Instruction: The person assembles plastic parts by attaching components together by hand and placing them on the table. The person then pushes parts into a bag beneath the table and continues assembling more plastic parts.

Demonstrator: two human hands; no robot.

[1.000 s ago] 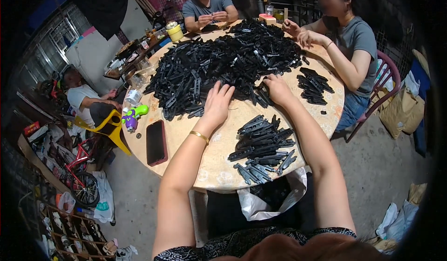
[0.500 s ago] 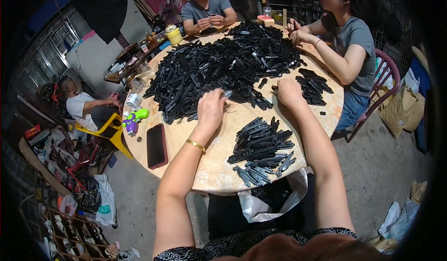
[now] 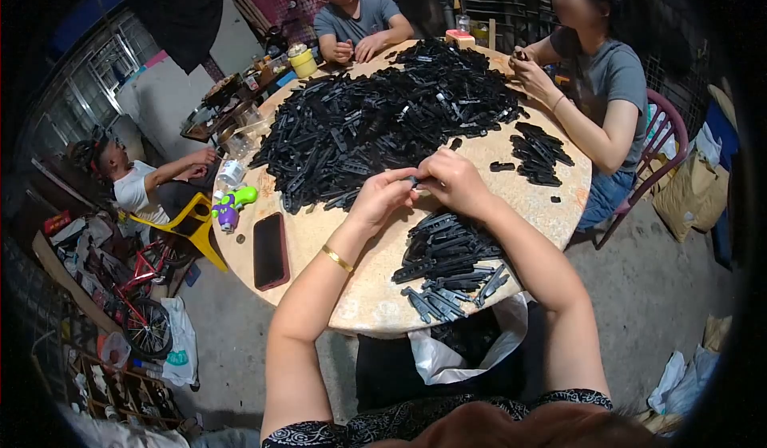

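Head view, hands (image 3: 454,179) pinching a dark piece (image 3: 412,181), white bag (image 3: 434,362) with dark contents (image 3: 467,342)

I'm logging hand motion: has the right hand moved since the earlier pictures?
Yes. Judged against the dark phone, the right hand has moved left, toward it, and is now close beside the left hand.

Heap of slim black pieces (image 3: 343,140): black, flecked with grey
Nearer group of narrow pieces (image 3: 447,248): black, slate grey toward the table edge
Small pinched piece (image 3: 413,181): dark
Round tabletop (image 3: 367,296): tan, faint paler blotches
Flat rectangular phone (image 3: 270,250): black screen, dark red rim
Rounded plastic toy (image 3: 228,215): bright green and purple
Thin bangle (image 3: 338,258): gold-coloured
Cloth sleeve (image 3: 307,434): black, white scrolling print
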